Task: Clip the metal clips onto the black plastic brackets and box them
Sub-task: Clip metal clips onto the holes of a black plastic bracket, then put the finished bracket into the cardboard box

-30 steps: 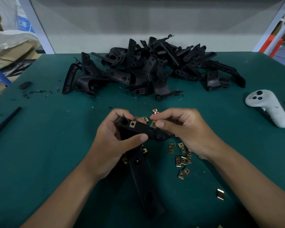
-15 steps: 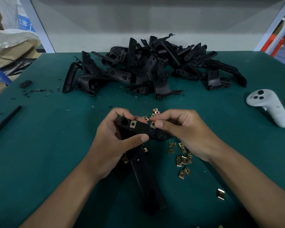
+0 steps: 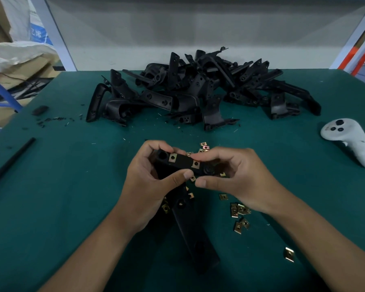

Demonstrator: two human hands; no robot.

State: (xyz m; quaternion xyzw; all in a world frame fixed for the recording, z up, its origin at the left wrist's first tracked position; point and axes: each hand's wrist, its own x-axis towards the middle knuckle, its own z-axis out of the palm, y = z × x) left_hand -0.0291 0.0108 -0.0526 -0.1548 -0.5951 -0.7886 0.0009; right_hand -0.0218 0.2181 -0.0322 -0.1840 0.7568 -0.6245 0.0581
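Note:
My left hand (image 3: 148,186) grips a black plastic bracket (image 3: 183,163) above the green table, thumb across its near edge. Two brass-coloured metal clips sit on the bracket's top face, one (image 3: 172,157) near its left end and one (image 3: 195,164) further right. My right hand (image 3: 238,178) holds the bracket's right end, fingers curled over the top by the second clip and thumb below. The bracket's long leg (image 3: 195,234) hangs down toward me. Loose metal clips (image 3: 239,209) lie scattered on the table under and beside my right hand.
A large pile of black brackets (image 3: 198,91) covers the far middle of the green table (image 3: 72,186). A white controller (image 3: 350,140) lies at the right edge. A black rod (image 3: 11,163) lies at the left. A single clip (image 3: 289,254) sits near my right forearm.
My right thumb has dropped from the top of the bracket to below its right end, uncovering the second clip seated on the bracket. The left hand has kept its grip.

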